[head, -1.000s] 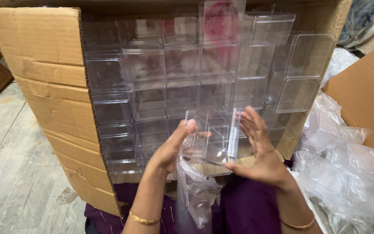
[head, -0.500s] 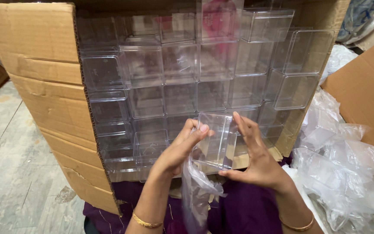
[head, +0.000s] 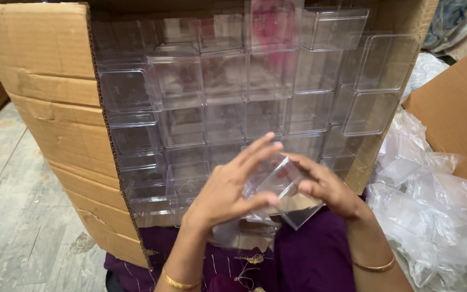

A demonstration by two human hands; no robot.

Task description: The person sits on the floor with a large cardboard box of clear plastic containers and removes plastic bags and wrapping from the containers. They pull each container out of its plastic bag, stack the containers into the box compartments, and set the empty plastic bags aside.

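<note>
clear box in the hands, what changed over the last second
The clear box was held upright between both hands; now it is tilted onto a corner and turned. The left hand has closed over its front, the right hand grips its right side. The plastic bag that hung long below now sits bunched under the left hand. The cardboard carton of stacked boxes is unchanged.

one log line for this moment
hands: left and right both hold clear box | behind: carton of stacked clear boxes | right side: plastic bags
</note>
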